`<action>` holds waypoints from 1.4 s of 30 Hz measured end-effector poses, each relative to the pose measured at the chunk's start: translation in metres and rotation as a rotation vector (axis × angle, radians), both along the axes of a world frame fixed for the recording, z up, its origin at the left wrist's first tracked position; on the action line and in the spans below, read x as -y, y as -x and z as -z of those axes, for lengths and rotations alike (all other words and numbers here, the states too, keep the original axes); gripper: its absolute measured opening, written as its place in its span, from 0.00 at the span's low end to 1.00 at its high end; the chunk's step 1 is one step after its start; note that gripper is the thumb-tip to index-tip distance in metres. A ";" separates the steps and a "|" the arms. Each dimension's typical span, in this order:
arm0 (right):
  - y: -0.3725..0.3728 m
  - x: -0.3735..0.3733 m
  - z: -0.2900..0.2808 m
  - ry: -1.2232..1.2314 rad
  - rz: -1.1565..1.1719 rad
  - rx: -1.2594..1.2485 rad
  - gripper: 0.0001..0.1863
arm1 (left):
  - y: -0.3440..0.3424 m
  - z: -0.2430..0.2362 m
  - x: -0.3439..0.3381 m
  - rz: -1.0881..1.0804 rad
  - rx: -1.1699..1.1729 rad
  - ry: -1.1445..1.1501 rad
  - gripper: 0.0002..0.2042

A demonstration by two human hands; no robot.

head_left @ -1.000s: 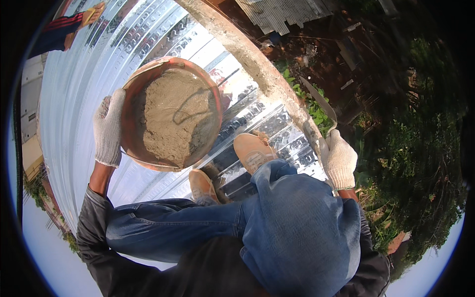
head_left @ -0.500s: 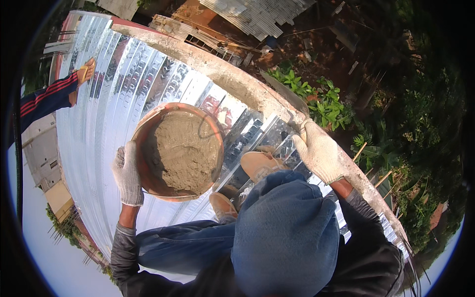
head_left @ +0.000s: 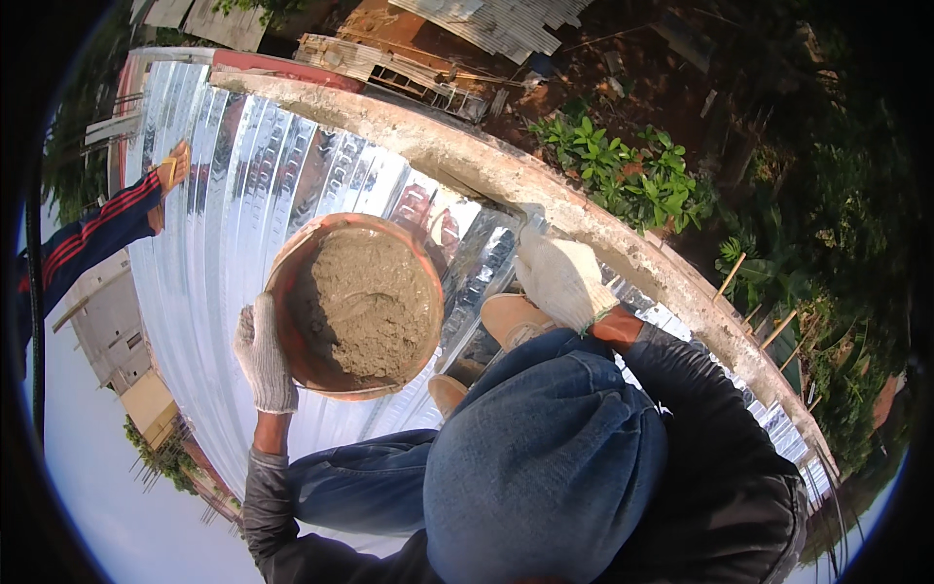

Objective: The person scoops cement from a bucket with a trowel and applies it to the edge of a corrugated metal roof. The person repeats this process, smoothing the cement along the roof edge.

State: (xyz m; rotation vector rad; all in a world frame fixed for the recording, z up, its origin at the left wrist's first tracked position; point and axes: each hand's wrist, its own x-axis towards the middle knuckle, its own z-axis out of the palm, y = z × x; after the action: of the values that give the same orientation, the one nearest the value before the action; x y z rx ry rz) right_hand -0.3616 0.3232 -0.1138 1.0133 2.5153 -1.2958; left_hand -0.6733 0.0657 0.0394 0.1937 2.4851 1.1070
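My left hand (head_left: pixel 263 355), in a pale knitted glove, is closed on the near-left rim of a round orange-brown bucket (head_left: pixel 284 343). Wet grey-brown mortar (head_left: pixel 375 302) fills much of it, with a rough, scooped surface. My right hand (head_left: pixel 564 282), gloved alike, is closed around a trowel (head_left: pixel 531 216); only a small grey part shows beyond the fingers, and the handle is hidden. This hand is above the shiny metal roofing near the inner side of the mortar-topped wall (head_left: pixel 545 195). My shoe (head_left: pixel 513 319) rests on the roofing just below it.
Ribbed, reflective roofing sheets (head_left: pixel 233 214) spread leftward. Another person's sandalled foot (head_left: pixel 173 167) stands on them at the far left. Beyond the wall the ground drops to leafy plants (head_left: pixel 632 175), an old corrugated roof (head_left: pixel 496 24) and upright sticks (head_left: pixel 730 275).
My right hand has moved left and inward from the wall top, bringing the trowel with it. My left hand stays on the bucket rim. The view has shifted slightly.
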 end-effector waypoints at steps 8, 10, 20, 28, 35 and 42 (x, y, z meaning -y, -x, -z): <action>-0.022 0.018 -0.024 0.020 -0.045 0.121 0.15 | 0.005 -0.005 -0.011 0.090 -0.030 0.037 0.14; -0.028 0.018 -0.025 0.044 -0.026 0.126 0.15 | 0.005 -0.003 -0.010 0.098 -0.022 0.031 0.14; -0.040 -0.008 -0.007 -0.112 0.031 -0.047 0.16 | -0.002 0.007 0.003 0.030 0.003 0.020 0.13; -0.004 -0.009 -0.014 0.033 -0.001 0.214 0.20 | -0.006 -0.012 -0.016 0.014 0.010 0.072 0.15; 0.021 0.009 -0.010 -0.015 -0.094 0.234 0.20 | -0.004 -0.017 -0.012 0.004 0.010 0.119 0.15; -0.006 0.008 -0.048 -0.013 -0.094 0.143 0.20 | 0.002 -0.010 -0.003 0.014 0.047 0.055 0.14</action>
State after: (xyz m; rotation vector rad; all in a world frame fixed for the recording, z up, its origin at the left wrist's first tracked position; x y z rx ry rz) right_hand -0.3556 0.3152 -0.0662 0.9419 2.4361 -1.1400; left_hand -0.6749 0.0690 0.0498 0.1668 2.4652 1.0251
